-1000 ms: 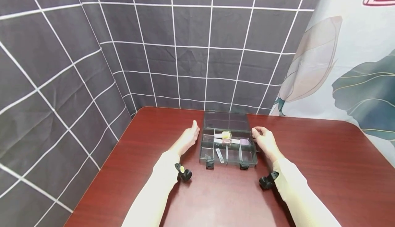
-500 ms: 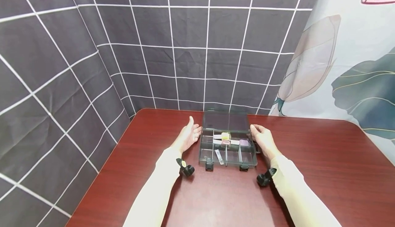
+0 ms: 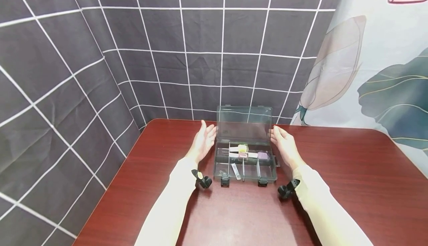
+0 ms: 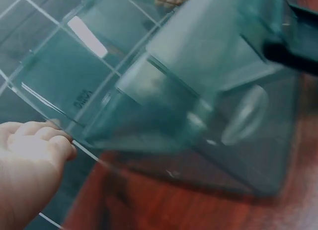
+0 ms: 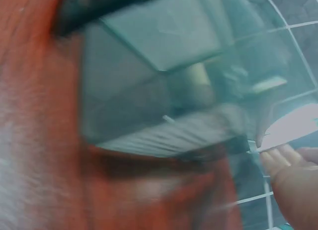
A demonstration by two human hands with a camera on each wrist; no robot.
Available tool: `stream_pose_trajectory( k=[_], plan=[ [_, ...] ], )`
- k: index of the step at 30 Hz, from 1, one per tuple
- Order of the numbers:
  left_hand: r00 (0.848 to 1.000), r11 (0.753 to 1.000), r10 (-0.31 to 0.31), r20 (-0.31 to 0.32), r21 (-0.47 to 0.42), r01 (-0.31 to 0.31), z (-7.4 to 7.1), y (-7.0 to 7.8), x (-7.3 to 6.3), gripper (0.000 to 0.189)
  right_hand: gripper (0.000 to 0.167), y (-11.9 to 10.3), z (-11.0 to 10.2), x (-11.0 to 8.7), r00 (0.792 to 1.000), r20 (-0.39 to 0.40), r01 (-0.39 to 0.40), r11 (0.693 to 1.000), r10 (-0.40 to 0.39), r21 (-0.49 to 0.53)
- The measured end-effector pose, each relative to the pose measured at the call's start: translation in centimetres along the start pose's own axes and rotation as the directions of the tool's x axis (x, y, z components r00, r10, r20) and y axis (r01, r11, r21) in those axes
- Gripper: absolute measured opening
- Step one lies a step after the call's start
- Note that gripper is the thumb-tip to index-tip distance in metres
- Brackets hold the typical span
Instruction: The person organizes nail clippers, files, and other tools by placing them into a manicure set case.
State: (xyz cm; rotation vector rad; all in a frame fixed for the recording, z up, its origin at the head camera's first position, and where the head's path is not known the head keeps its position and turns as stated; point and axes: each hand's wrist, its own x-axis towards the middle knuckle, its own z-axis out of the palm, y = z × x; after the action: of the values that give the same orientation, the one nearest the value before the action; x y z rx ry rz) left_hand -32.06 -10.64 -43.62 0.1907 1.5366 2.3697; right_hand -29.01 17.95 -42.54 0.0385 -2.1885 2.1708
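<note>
A clear, smoky-green compartment box (image 3: 245, 179) stands on the table, its hinged lid (image 3: 244, 125) raised and leaning back. Inside lie a yellow piece (image 3: 242, 148), a pink piece (image 3: 243, 155) and a purple piece (image 3: 262, 155), near white strips, and a slim clear piece (image 3: 236, 171) in a front compartment. My left hand (image 3: 203, 140) is at the lid's left edge, thumb up and fingers extended. My right hand (image 3: 284, 143) is at the right edge, its fingertips against the lid (image 5: 278, 86). In the left wrist view, the left fingers (image 4: 52, 135) meet the lid's edge.
Two black latches, one being the left latch (image 3: 225, 181), hang at the box's front. A dark red wooden table (image 3: 234, 216) bears it. Behind rises a grey cloth (image 3: 200, 67) with white grid lines; a leaf-patterned cloth (image 3: 337, 64) hangs at the right.
The lid has swung up from lying low behind the box to a steeper lean. Both hands have moved up and away from me along its sides.
</note>
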Motion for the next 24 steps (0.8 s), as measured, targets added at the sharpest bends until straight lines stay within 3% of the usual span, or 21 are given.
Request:
stream_pose_trajectory(
  k=[4, 7, 12, 17, 20, 24],
  plan=[
    [0.997, 0.994, 0.075, 0.032, 0.080, -0.078, 1.0, 1.3, -0.6, 0.077, 0.057, -1.6, -0.2, -0.6, 0.996, 0.059, 0.065, 0.997, -0.067, 0.041],
    [0.990, 0.981, 0.134, 0.048, 0.139, -0.139, 1.7, 2.2, -1.3, 0.076, 0.057, -2.7, -0.5, -1.2, 0.989, 0.087, 0.123, 0.992, -0.123, 0.004],
    [0.979, 0.960, 0.197, 0.046, 0.195, -0.202, 2.2, 3.2, -2.7, 0.069, 0.056, -4.1, -1.1, -2.6, 0.976, 0.091, 0.211, 0.960, -0.197, -0.184],
    [0.976, 0.934, 0.216, 0.032, 0.285, -0.216, 2.1, 3.2, -4.4, 0.057, 0.050, -4.3, -1.7, -4.5, 0.969, 0.116, 0.248, 0.886, -0.219, -0.393],
    [0.963, 0.858, 0.267, 0.036, 0.447, -0.255, 2.0, 2.9, -5.7, 0.046, 0.047, -4.1, -2.0, -5.4, 0.962, 0.145, 0.272, 0.849, -0.231, -0.453],
    [0.931, 0.695, 0.353, 0.095, 0.639, -0.329, 2.1, 2.4, -7.3, 0.038, 0.042, -3.7, -2.2, -6.4, 0.940, 0.215, 0.340, 0.781, -0.265, -0.524]
  ],
)
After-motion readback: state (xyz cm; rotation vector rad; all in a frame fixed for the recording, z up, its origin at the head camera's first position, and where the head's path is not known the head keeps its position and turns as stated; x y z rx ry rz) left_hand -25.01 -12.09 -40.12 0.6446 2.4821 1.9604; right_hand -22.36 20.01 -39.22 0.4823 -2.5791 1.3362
